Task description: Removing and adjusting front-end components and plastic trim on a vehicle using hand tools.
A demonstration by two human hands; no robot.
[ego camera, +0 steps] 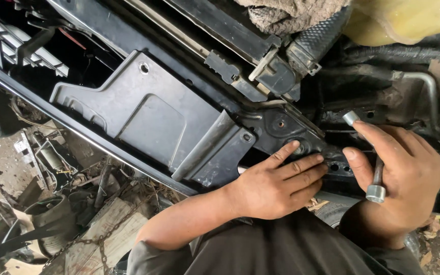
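Got my right hand (406,178) wrapped loosely around a metal socket wrench (377,175), thumb and fingers curled over the shaft so both silver socket ends poke out, 1 up at about 11 o'clock from my palm and 1 down at about 7. My guess is I'm holding it like that just to keep it parked in the palm, since neither end is on anything. My left hand (276,183) is flat and spread, fingers together and pointing toward 2 o'clock, holding nothing, with the index fingertip touching a round bolt spot (301,147) on the black metal crossmember (281,127). Looks like I'm feeling for the fastener there, because it's dark and grimy. The wrench itself is a slim dark bar, worn, with brighter chrome-looking sockets at each tip. At 10 o'clock from my left hand there's a big grey plastic shroud panel (154,117) bolted on, and up at 12 o'clock a dirty rag (286,15) sits on the radiator support. A rusty chain (103,237) lies down at 8 o'clock among scrap.
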